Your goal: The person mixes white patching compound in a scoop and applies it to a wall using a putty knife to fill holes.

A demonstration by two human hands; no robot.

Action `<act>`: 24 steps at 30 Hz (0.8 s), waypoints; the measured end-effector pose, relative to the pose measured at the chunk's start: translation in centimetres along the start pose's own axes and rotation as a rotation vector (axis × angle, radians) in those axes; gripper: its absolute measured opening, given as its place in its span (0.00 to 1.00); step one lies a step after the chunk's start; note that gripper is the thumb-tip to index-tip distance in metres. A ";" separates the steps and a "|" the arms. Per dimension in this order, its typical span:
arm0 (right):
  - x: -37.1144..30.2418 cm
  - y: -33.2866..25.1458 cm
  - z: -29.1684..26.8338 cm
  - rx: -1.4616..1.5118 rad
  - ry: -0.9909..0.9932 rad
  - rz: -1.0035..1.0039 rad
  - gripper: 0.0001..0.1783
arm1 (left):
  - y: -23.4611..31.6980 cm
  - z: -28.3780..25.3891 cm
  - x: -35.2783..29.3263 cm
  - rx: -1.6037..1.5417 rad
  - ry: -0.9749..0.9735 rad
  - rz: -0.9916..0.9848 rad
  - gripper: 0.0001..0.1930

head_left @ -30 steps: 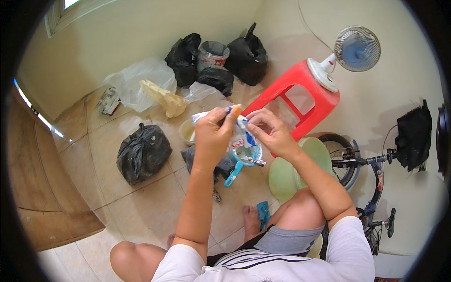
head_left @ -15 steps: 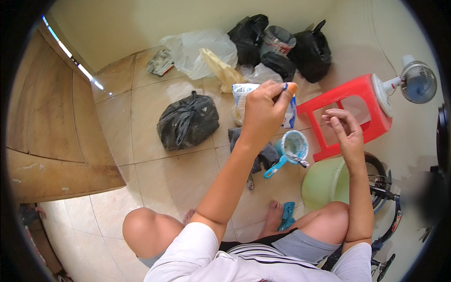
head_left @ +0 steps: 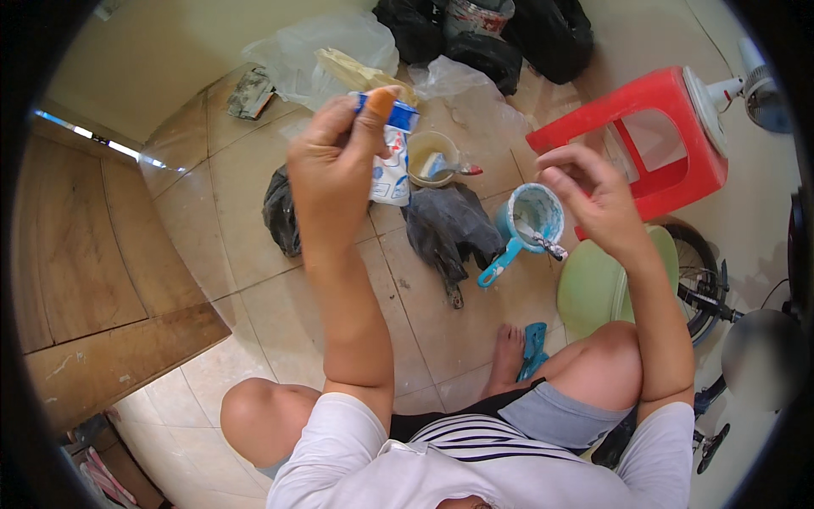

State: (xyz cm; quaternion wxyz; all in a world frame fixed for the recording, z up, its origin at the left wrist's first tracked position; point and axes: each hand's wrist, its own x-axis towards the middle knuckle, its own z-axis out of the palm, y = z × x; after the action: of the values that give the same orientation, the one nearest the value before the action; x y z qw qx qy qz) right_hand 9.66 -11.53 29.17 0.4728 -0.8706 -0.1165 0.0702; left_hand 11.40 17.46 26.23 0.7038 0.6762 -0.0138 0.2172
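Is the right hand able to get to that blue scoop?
Probably yes: the right hand looks close to the blue scoop, and nothing seems to block the way. A tool sticks out over the scoop's rim, though, so the hand might bump it.

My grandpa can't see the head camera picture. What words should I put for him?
A raised left hand pinches a white-and-blue packet. The right hand is raised too, fingers curled. Beyond them are a blue dipper with whitish smears and a crumpled black plastic bag on a tiled floor, and a red stool.
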 end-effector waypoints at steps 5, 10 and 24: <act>-0.8 5.8 5.3 -0.497 -0.306 -0.040 0.23 | 2.2 -2.0 -0.2 -0.014 0.006 -0.074 0.14; -2.3 10.4 11.0 -0.969 -0.409 -0.114 0.28 | 3.7 -2.4 -1.2 -0.010 -0.049 -0.064 0.13; 2.9 9.6 12.1 -0.213 -0.277 0.135 0.13 | 6.3 -4.7 -3.1 -0.102 -0.135 -0.004 0.12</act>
State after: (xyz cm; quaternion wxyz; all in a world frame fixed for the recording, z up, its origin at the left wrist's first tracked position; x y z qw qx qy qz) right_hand 10.93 -6.10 14.49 0.3517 -0.9035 -0.1286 0.2085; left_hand 5.27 21.01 30.83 0.7352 0.6527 -0.0706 0.1687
